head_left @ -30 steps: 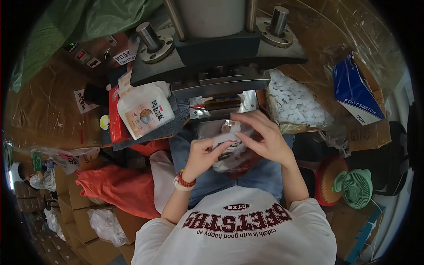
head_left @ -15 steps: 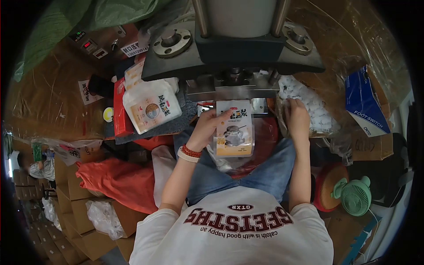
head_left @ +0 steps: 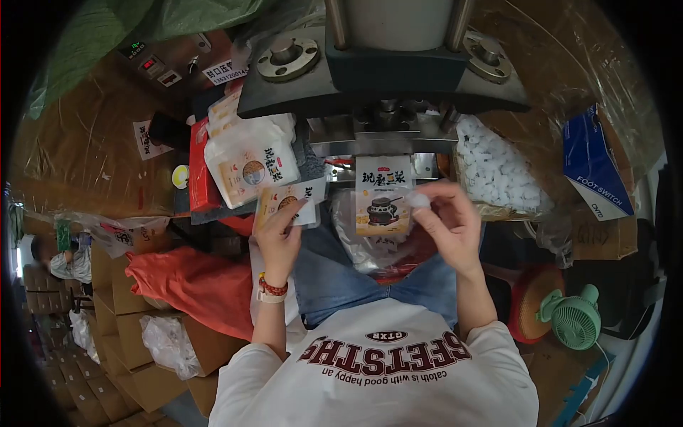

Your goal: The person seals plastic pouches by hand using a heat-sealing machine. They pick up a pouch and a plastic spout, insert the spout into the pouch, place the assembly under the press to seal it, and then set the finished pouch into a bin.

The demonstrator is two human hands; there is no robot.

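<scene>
Head: press bar (head_left: 384, 144) beyond central pouch (head_left: 384, 196)

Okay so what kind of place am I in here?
Probably a small packaging workshop: a heavy press stands over your lap, printed pouches are stacked beside it, and an open box holds many small white pieces.

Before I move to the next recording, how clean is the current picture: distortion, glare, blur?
Head view: strong fisheye bend, black corners; glare on the metal plate beneath the press; streaky reflections on the clear film at upper right; print on the central pouch is legible; the small white piece in the right hand looks soft.
</scene>
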